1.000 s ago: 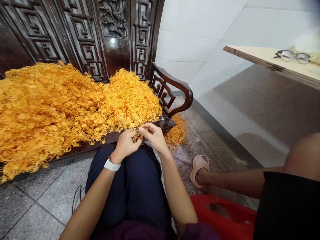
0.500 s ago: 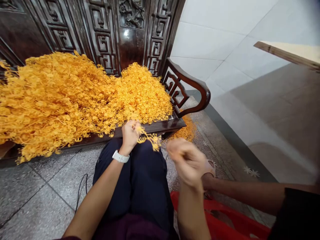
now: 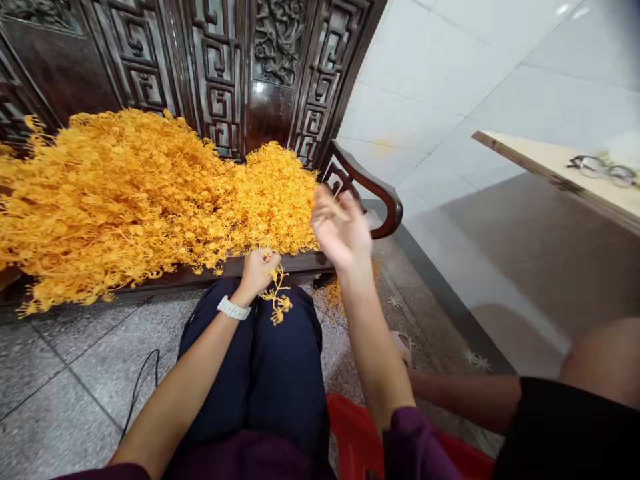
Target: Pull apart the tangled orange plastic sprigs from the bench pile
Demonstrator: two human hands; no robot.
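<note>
My left hand (image 3: 260, 270), with a white watch on its wrist, is closed around a yellow-orange plastic flower sprig (image 3: 278, 297). The sprig's branching stems and small spidery heads hang down over my knees. Raised by the bench's right armrest, my right hand (image 3: 343, 230) has its fingers spread and smeared by motion; I see nothing held in it. In front of both hands lies a large heap of similar yellow sprigs (image 3: 135, 200), with a smaller mound (image 3: 280, 193) at its right end. A faint yellow blur (image 3: 385, 145) shows against the wall, too smeared to name.
The heap lies on a dark carved wooden bench (image 3: 270, 113) with a curved armrest (image 3: 375, 190). More yellow pieces (image 3: 333, 297) are on the floor beneath. At right are a board with glasses (image 3: 605, 170), another person's leg (image 3: 465, 393) and a red plastic stool (image 3: 353, 433).
My right hand has risen from beside my knees towards the armrest, and its curled fingers have opened. My left hand keeps its hold; the sprig now hangs lower. The view has shifted slightly right.
</note>
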